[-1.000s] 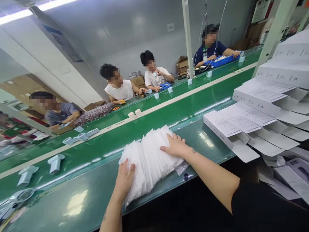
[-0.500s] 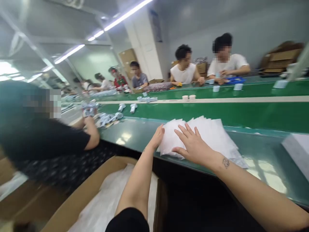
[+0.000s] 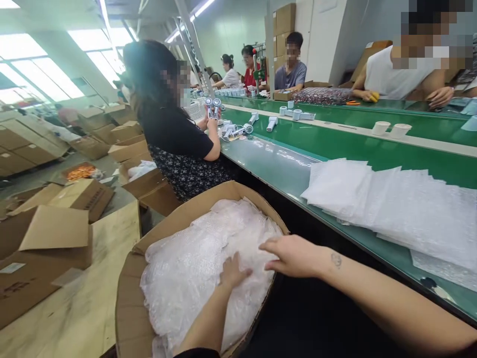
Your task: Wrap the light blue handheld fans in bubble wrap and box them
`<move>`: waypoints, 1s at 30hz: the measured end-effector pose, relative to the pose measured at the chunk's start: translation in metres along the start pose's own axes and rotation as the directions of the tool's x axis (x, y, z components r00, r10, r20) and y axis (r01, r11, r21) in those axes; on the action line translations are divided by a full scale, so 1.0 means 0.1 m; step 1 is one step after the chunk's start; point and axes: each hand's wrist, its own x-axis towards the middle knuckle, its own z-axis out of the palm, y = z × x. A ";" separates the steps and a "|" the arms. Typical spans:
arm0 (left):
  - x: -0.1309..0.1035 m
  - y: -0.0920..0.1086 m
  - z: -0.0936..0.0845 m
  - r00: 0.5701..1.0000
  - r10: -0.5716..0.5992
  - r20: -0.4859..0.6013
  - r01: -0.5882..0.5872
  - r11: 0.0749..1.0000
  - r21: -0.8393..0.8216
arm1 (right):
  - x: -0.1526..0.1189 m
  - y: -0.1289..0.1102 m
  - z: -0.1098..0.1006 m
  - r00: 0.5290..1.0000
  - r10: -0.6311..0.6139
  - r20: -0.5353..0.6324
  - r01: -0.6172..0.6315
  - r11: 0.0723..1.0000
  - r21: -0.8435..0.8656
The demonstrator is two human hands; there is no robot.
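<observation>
A large cardboard box [image 3: 128, 288] stands below the table edge, filled with clear bubble-wrap bags [image 3: 186, 253]. Over the bags, near the middle of the box, is my left hand [image 3: 234, 272], fingers spread and holding nothing. My right hand [image 3: 288, 254] reaches over the box's right rim with its fingers apart and nothing between them. Whether either hand touches the bags is hard to tell. Several white bubble-wrap bags [image 3: 395, 199] lie fanned out in overlapping piles on the green table [image 3: 276, 161], to the right of the box.
A co-worker in black [image 3: 179, 119] stands beyond the box, holding white devices [image 3: 213, 108]. Other people sit across the green conveyor [image 3: 335, 136], which carries white parts [image 3: 272, 123] and two round pieces [image 3: 391, 129]. Open cartons [image 3: 48, 248] crowd the left floor.
The view has swung left and down. Both my hands have left the fanned bags on the table and are now over the bags in the cardboard box.
</observation>
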 end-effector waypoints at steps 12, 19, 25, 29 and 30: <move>-0.03 0.12 -0.62 0.871 0.469 -0.147 -0.489 0.855 -0.172 | 0.42 0.33 0.57 0.775 0.615 0.145 -0.334 0.204 0.920; -0.46 0.20 -0.69 0.548 0.804 -0.230 -0.795 0.586 0.155 | 0.68 0.22 0.49 0.844 0.535 -0.036 -0.165 0.323 0.932; -0.01 -0.09 -0.54 0.952 0.298 -0.065 -0.304 0.945 -0.118 | 0.40 0.51 0.21 0.546 0.650 -0.528 -0.309 0.743 0.594; 0.41 0.02 -0.21 0.997 0.047 -0.067 -0.055 0.991 -0.126 | 0.11 0.48 0.05 0.662 0.460 -0.591 -0.400 0.884 0.241; 0.47 0.08 -0.10 0.999 0.009 -0.043 -0.015 0.992 -0.125 | 0.05 0.44 0.04 0.715 0.432 -0.550 -0.387 0.899 0.202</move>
